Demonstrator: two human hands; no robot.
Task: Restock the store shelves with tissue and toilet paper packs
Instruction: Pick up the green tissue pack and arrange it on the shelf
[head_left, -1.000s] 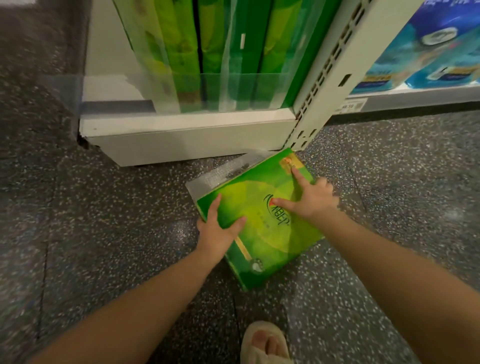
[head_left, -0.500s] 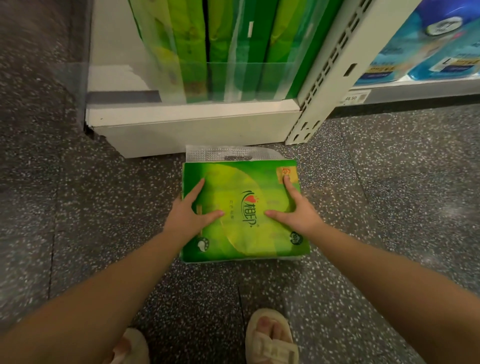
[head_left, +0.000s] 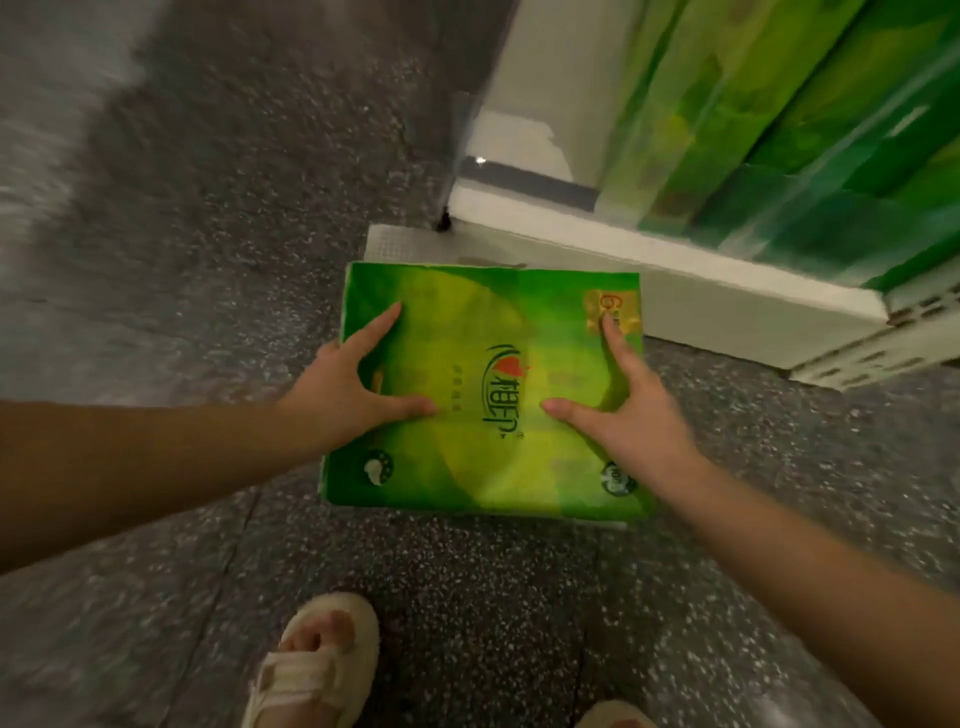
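Tissue pack (head_left: 483, 395): green, flat on speckled floor (head_left: 208, 234), just before shelf base (head_left: 675, 291). Left hand (head_left: 337, 387), right hand (head_left: 631, 410): apart, fingers spread, pressing pack's top face.

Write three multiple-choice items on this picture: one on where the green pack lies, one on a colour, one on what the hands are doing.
1. Where is the green pack?
A. on the floor before the shelf
B. on the shelf
C. in a cart

2. What colour are the packs on the shelf?
A. red
B. green
C. white

3. How are the left hand and right hand placed?
A. hanging idle
B. both in fists
C. spread on the pack's two sides

Answers: 1 A, the pack lies on the speckled floor; 2 B, green wrappers show behind the shelf's edge; 3 C, fingers and thumbs spread over its top.
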